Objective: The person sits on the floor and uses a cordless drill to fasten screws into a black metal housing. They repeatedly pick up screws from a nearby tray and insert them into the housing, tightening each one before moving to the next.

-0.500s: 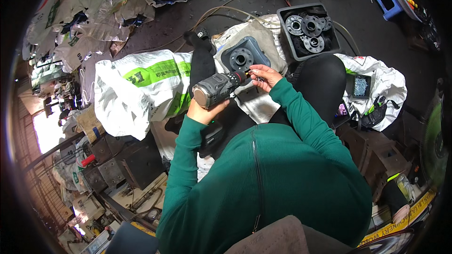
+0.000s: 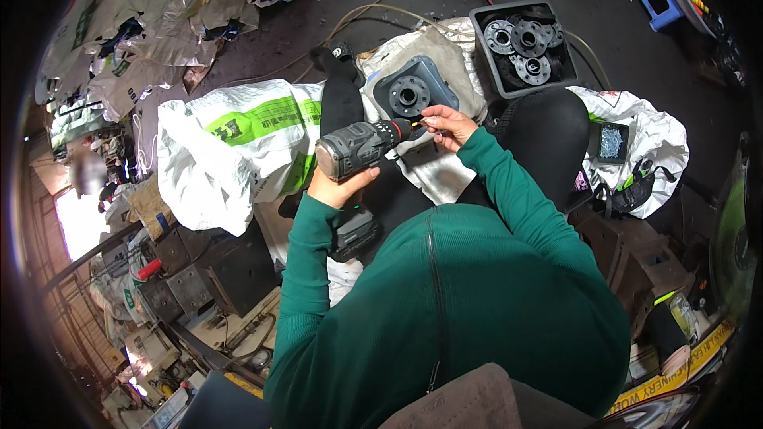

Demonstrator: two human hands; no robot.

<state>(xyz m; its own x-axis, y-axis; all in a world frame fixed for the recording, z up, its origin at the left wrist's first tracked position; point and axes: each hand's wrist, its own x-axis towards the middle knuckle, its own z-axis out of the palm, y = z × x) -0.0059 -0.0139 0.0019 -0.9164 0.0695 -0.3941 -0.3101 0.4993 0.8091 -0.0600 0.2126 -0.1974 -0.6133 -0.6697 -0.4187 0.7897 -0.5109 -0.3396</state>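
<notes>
My left hand (image 2: 342, 186) is closed round the grip of a grey and black cordless drill (image 2: 355, 149), whose chuck points right. Close to the yellowish bit tip (image 2: 415, 123), my right hand (image 2: 451, 127) has thumb and fingers pinched together. Whatever small piece lies between them is too small to name. Just beyond the hands, a round dark metal flange (image 2: 409, 94) with a ring of holes rests in a grey-blue tray (image 2: 445, 79).
A grey bin (image 2: 524, 93) holding several metal flanges stands at the upper right. Right of my knee, a small black box (image 2: 611, 143) of small metal pieces sits on a white sack (image 2: 671, 139). A white and green sack (image 2: 207, 167) lies left. Hoses (image 2: 358, 13) cross the floor.
The drill has shifted slightly left and tilted, showing more of its battery base. My right hand stays pinched near the bit tip, almost unmoved.
</notes>
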